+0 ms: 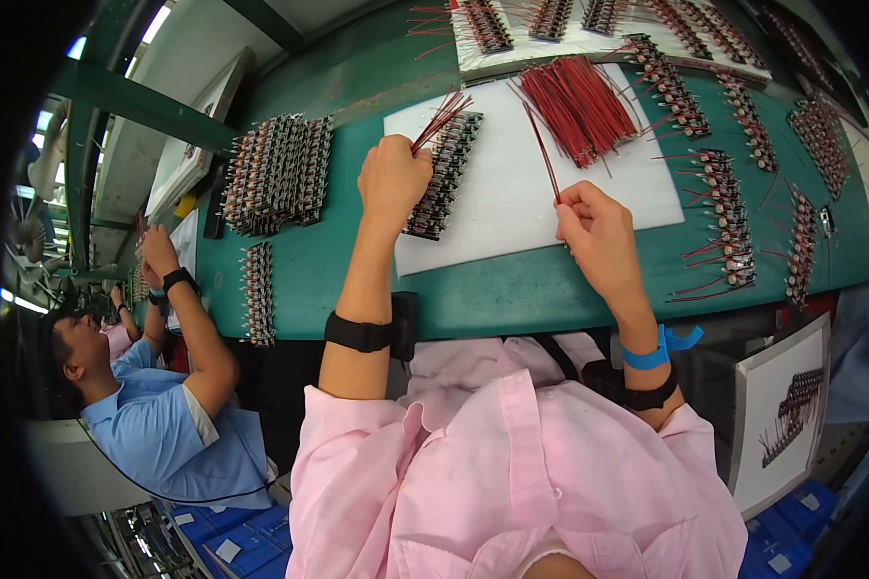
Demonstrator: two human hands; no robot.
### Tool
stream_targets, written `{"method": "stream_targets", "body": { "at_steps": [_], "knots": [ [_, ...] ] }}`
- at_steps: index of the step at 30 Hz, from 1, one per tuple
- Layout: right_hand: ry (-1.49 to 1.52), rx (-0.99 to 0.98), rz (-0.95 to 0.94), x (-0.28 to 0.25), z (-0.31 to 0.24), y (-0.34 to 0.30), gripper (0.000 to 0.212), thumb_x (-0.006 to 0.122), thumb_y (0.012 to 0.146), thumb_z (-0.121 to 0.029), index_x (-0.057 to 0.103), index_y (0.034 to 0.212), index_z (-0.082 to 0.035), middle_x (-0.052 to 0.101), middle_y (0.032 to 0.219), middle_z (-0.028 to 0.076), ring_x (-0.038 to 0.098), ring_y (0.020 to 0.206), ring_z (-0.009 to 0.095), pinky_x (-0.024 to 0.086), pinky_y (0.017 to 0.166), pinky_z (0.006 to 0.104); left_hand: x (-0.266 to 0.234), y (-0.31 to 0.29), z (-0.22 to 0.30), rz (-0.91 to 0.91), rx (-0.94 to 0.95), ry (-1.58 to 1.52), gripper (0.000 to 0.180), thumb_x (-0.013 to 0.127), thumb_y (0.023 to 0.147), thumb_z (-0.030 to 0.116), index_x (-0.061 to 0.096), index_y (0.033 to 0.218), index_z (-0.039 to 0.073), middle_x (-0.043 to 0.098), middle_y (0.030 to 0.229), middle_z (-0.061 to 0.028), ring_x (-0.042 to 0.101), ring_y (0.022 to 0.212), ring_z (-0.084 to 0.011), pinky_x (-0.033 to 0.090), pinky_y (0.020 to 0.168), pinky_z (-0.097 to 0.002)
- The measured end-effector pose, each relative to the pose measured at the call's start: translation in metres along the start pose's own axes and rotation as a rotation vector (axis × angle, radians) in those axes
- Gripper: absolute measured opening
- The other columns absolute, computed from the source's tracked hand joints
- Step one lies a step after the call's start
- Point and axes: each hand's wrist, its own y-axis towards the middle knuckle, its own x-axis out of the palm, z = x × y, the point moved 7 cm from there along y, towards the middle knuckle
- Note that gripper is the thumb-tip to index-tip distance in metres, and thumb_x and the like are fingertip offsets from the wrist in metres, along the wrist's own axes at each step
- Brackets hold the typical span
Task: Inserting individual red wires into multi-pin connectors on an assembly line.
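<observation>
My left hand (396, 183) is closed around a small bunch of red wires (442, 121), their ends fanning up past the fingers. Right beside it a strip of small circuit boards (446, 179) lies on a white foam sheet (512, 217). Between the thumb and fingers of my right hand (594, 227) is pinched a red wire (543, 145), pointing up and to the left; whether it is one wire or two I cannot tell. A large pile of red wires (581, 111) rests on the sheet beyond my right hand.
Stacked board strips (275, 174) stand at the left of the green table (357, 280), with a single strip (258, 294) nearer. Wired strips (724, 217) lie to the right. A white board (608, 48) with more strips is at the back. A co-worker (169, 386) sits at left.
</observation>
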Motion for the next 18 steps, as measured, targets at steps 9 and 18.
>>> {"method": "stream_targets", "body": {
  "at_steps": [9,18],
  "knots": [
    [0.061,-0.112,0.041,-0.008,0.003,-0.003,0.006,0.048,0.076,-0.003,0.049,0.076,0.003,0.050,0.055,0.002,0.045,0.049,0.005,0.035,0.042,0.0193,0.006,-0.018,0.010,0.066,-0.044,0.024,0.028,0.056,0.072,0.026,0.059,0.066,-0.001,0.057,0.058,-0.0112,0.056,0.056,-0.0243,0.041,0.051,-0.0343],
    [0.018,-0.334,-0.093,0.031,-0.062,-0.028,0.005,0.050,0.075,-0.003,0.052,0.077,0.002,0.053,0.061,0.007,0.049,0.048,0.011,0.039,0.047,0.0231,-0.002,-0.067,0.052,-0.303,-0.068,-1.174,0.037,0.049,0.081,0.032,0.055,0.067,-0.002,0.038,0.047,0.0025,0.034,0.040,-0.0082,0.028,0.039,-0.0214]
  ]
}}
